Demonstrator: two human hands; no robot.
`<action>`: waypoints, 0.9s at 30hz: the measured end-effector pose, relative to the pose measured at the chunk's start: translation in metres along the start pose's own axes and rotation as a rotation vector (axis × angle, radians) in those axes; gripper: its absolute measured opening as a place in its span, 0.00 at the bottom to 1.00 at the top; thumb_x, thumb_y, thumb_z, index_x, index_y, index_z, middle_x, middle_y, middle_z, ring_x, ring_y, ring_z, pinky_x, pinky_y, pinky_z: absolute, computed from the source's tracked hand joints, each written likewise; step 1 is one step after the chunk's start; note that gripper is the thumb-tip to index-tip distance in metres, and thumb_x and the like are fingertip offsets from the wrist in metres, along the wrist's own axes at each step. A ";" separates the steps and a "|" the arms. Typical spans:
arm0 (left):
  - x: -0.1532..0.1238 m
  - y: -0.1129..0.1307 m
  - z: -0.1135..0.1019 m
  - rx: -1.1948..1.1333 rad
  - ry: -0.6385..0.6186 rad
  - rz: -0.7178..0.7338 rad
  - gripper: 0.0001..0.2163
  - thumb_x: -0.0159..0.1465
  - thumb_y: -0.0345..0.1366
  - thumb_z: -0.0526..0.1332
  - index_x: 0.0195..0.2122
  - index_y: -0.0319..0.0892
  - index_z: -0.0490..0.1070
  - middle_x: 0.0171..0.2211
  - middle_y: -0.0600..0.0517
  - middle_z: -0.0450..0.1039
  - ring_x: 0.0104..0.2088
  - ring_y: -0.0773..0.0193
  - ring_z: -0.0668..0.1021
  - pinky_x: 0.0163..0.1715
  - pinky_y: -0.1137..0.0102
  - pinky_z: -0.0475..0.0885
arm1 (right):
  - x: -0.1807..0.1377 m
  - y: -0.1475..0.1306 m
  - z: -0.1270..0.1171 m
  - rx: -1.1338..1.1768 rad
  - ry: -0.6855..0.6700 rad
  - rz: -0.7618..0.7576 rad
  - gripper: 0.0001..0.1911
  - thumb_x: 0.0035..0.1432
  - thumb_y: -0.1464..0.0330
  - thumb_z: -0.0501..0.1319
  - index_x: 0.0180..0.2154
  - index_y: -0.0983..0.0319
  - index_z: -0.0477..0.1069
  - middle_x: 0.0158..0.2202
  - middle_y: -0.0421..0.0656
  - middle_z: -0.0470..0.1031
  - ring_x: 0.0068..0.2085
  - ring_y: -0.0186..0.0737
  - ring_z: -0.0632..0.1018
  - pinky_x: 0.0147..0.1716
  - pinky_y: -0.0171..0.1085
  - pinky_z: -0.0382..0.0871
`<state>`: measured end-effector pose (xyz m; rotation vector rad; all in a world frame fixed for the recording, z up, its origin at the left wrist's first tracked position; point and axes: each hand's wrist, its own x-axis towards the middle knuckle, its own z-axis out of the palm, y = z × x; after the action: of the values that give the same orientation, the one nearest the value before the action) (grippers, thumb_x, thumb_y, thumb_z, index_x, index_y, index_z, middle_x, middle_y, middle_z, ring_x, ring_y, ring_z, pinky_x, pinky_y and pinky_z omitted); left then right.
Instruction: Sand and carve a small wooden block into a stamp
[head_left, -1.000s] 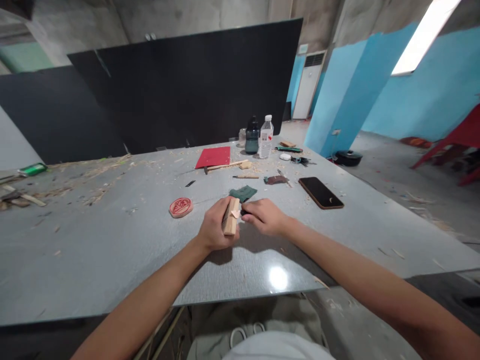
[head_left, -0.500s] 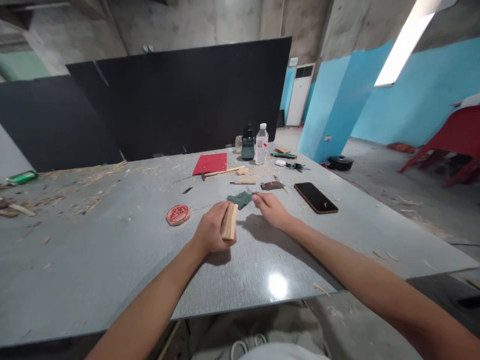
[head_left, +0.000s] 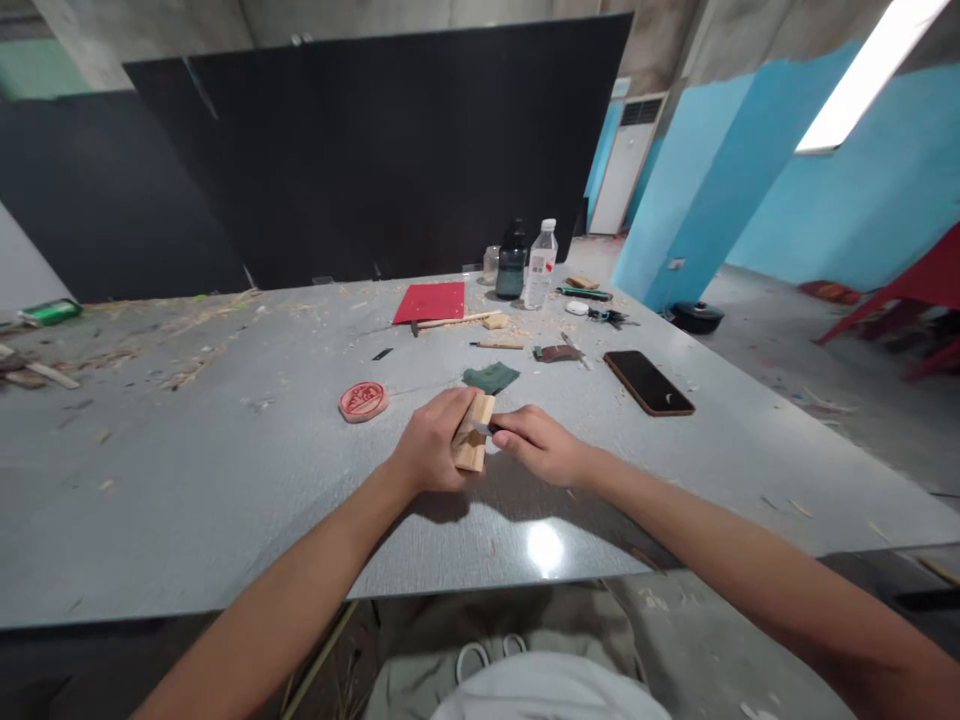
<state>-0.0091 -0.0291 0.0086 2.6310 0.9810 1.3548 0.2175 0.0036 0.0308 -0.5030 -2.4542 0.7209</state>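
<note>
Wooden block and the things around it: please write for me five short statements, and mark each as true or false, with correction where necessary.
1. The left hand grips the wooden block. True.
2. The right hand is empty. False: it holds a small knife, with the blade at the block.
3. The clear bottle stands upright beside the dark bottle. True.
4. The phone stands on its edge. False: it lies flat on the table.
5. The red sheet lies left of the phone. True.

Bare hands (head_left: 435, 440) and bare forearms (head_left: 307, 585) here, white rounded fabric top (head_left: 551, 690), wrinkly greyish-khaki cloth trousers (head_left: 592, 625) just beyond it, plus two white cord-like loops (head_left: 460, 663) near the top's edge.
</note>
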 end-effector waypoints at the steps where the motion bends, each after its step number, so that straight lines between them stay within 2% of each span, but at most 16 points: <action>1: 0.000 0.002 0.000 -0.009 0.017 0.000 0.33 0.54 0.38 0.65 0.62 0.42 0.65 0.51 0.41 0.76 0.49 0.46 0.81 0.50 0.53 0.79 | 0.001 0.002 -0.002 -0.056 0.004 -0.019 0.34 0.76 0.40 0.42 0.32 0.59 0.62 0.24 0.36 0.59 0.25 0.36 0.63 0.30 0.38 0.51; 4: 0.005 0.007 0.002 -0.056 0.069 -0.053 0.31 0.55 0.39 0.65 0.62 0.41 0.66 0.49 0.43 0.77 0.47 0.49 0.81 0.49 0.55 0.79 | 0.005 0.006 -0.007 -0.235 0.062 -0.026 0.36 0.75 0.38 0.39 0.33 0.59 0.63 0.27 0.41 0.65 0.27 0.39 0.65 0.31 0.39 0.51; 8: 0.011 0.009 0.004 -0.073 0.079 -0.147 0.27 0.57 0.40 0.63 0.59 0.41 0.69 0.48 0.43 0.78 0.48 0.49 0.82 0.50 0.55 0.80 | 0.011 0.008 -0.010 -0.399 0.108 0.058 0.37 0.76 0.41 0.37 0.37 0.61 0.68 0.30 0.46 0.72 0.29 0.41 0.66 0.32 0.40 0.49; 15: 0.007 -0.003 0.004 0.002 0.069 -0.196 0.28 0.57 0.38 0.64 0.59 0.39 0.68 0.49 0.42 0.79 0.47 0.49 0.83 0.50 0.56 0.80 | 0.018 -0.006 -0.007 -0.533 0.040 0.269 0.25 0.79 0.53 0.48 0.43 0.63 0.76 0.35 0.49 0.80 0.31 0.43 0.72 0.32 0.41 0.47; 20: 0.006 -0.005 0.007 0.048 0.063 -0.252 0.29 0.55 0.37 0.64 0.60 0.38 0.67 0.46 0.42 0.78 0.45 0.49 0.83 0.48 0.54 0.81 | 0.022 -0.005 -0.004 -0.535 0.007 0.354 0.23 0.78 0.55 0.52 0.43 0.63 0.78 0.38 0.51 0.84 0.34 0.46 0.77 0.32 0.40 0.52; 23: -0.003 0.010 0.008 0.017 0.069 -0.130 0.31 0.56 0.36 0.63 0.62 0.39 0.66 0.48 0.41 0.78 0.45 0.49 0.83 0.47 0.55 0.82 | 0.020 0.013 -0.031 -0.484 0.136 0.525 0.23 0.79 0.57 0.51 0.42 0.63 0.79 0.41 0.53 0.85 0.38 0.47 0.80 0.35 0.39 0.58; 24: -0.008 0.016 0.007 -0.015 0.017 -0.055 0.34 0.55 0.37 0.63 0.64 0.39 0.64 0.51 0.39 0.77 0.48 0.46 0.82 0.50 0.53 0.81 | 0.018 0.020 -0.046 -0.445 0.209 0.682 0.25 0.80 0.59 0.48 0.39 0.63 0.79 0.40 0.54 0.84 0.38 0.47 0.80 0.35 0.39 0.60; 25: -0.012 0.021 0.006 -0.051 -0.033 -0.013 0.36 0.54 0.37 0.63 0.66 0.40 0.62 0.52 0.39 0.77 0.49 0.46 0.82 0.51 0.53 0.81 | 0.015 0.026 -0.061 -0.416 0.296 0.777 0.27 0.81 0.61 0.46 0.38 0.64 0.79 0.40 0.55 0.84 0.38 0.48 0.80 0.35 0.39 0.62; 26: -0.015 0.025 0.005 -0.065 -0.027 0.001 0.38 0.53 0.37 0.63 0.67 0.40 0.61 0.52 0.39 0.76 0.49 0.47 0.82 0.51 0.54 0.81 | 0.012 0.029 -0.074 -0.400 0.366 0.794 0.27 0.81 0.62 0.44 0.39 0.64 0.79 0.41 0.55 0.84 0.40 0.48 0.80 0.37 0.39 0.63; 27: -0.017 0.028 0.003 -0.043 -0.009 -0.015 0.38 0.54 0.36 0.63 0.68 0.40 0.60 0.53 0.39 0.76 0.50 0.46 0.82 0.52 0.54 0.81 | 0.010 0.029 -0.085 -0.413 0.427 0.747 0.27 0.81 0.61 0.44 0.40 0.64 0.79 0.42 0.55 0.84 0.41 0.49 0.80 0.38 0.39 0.63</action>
<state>0.0007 -0.0596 0.0023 2.5915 0.9570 1.3438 0.2643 0.0639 0.0782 -1.5992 -1.9709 0.3023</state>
